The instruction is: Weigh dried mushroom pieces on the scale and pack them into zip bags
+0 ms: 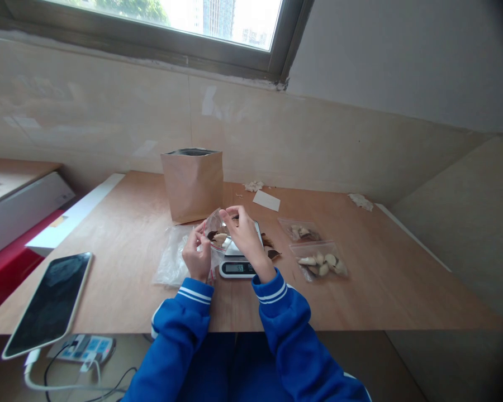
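Note:
A small clear zip bag point(212, 224) with a red seal line is held up over the left side of a white digital kitchen scale point(237, 269). Dark brown and cream dried pieces show in it. My left hand point(198, 255) is closed on the bag's left edge. The thumb and fingers of my right hand point(243, 234) pinch its upper right edge and cover part of the scale. Dark dried pieces point(272, 253) lie just right of the scale. A pile of clear plastic bags point(174, 257) lies under and left of my left hand.
A brown paper pouch point(194, 187) stands open at the back. To the right lie two filled zip bags point(304, 230) point(321, 262) of pale pieces. A white card point(266, 200) is near the wall. A tablet point(50, 301) with a cable overhangs the table's front left edge.

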Tool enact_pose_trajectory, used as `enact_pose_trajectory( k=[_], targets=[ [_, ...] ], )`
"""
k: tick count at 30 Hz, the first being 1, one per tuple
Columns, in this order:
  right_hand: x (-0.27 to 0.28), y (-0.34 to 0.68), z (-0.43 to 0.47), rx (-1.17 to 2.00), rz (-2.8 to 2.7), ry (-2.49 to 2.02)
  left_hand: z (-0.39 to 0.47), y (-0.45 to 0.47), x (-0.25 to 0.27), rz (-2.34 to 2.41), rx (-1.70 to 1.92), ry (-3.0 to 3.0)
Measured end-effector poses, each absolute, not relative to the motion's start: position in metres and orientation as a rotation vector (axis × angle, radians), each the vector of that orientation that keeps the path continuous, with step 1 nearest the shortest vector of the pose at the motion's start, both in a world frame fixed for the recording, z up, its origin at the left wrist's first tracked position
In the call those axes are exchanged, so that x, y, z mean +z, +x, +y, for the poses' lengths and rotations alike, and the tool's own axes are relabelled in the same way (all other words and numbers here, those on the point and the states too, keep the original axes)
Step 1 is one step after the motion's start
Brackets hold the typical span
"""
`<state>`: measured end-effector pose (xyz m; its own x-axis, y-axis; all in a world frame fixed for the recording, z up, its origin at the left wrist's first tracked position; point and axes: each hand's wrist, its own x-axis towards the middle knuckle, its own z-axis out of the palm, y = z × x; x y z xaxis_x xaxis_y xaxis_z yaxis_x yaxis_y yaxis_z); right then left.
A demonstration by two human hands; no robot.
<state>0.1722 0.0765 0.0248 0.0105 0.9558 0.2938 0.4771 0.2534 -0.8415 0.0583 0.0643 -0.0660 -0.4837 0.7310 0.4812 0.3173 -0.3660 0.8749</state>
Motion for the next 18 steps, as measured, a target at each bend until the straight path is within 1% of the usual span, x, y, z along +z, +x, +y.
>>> enact_pose_trajectory(
  k=[3, 7, 9, 14, 18],
  targets=[
    [0.024, 0.169, 0.075, 0.783, -1.582, -1.319, 0.063, 0.058, -0.067, 1.521, 1.934, 1.386],
    [0.022, 0.166, 0.075, 1.073, -1.471, -1.288, 0.062, 0.059, -0.070, 1.483, 1.964, 1.376],
    [0.022, 0.165, 0.076, 1.101, -1.415, -1.262, 0.062, 0.059, -0.071, 1.481, 1.968, 1.353],
    [0.020, 0.165, 0.078, 0.998, -1.357, -1.097, 0.063, 0.059, -0.070, 1.502, 1.955, 1.240],
    [0.007, 0.177, 0.090, 0.701, -1.416, -1.095, 0.064, 0.059, -0.073, 1.480, 2.010, 1.181]
  ],
)
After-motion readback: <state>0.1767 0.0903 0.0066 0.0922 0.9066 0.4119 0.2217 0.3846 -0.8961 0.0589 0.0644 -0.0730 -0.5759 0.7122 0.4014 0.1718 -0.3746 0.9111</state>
